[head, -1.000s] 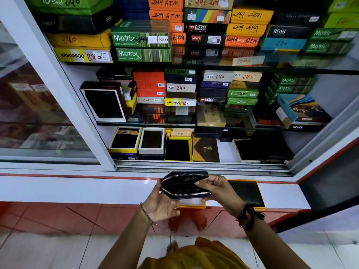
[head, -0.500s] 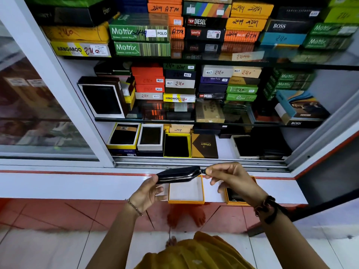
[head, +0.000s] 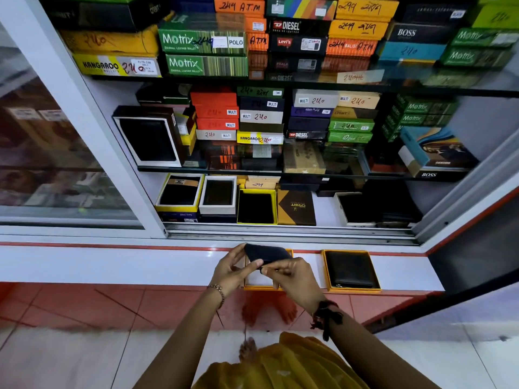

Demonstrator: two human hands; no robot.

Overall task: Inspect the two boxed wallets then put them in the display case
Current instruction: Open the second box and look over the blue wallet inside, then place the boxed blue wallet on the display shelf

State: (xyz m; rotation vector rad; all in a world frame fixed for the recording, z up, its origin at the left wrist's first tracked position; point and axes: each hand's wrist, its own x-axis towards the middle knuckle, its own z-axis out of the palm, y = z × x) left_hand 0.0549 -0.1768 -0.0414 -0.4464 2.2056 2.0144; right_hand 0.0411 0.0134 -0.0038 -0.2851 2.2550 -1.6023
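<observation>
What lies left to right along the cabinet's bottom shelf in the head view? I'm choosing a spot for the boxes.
Yellow-rimmed box → white box → yellow tray → brown box → open white box.

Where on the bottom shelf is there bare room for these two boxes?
Bare white shelf shows between the brown box and the white-rimmed box on its right. The left side is crowded: three open boxes, the yellow box among them, sit edge to edge.

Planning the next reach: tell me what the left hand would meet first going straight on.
The left hand points up-right, already on the black wallet; straight on, probably the orange box rim, depth unclear.
</observation>
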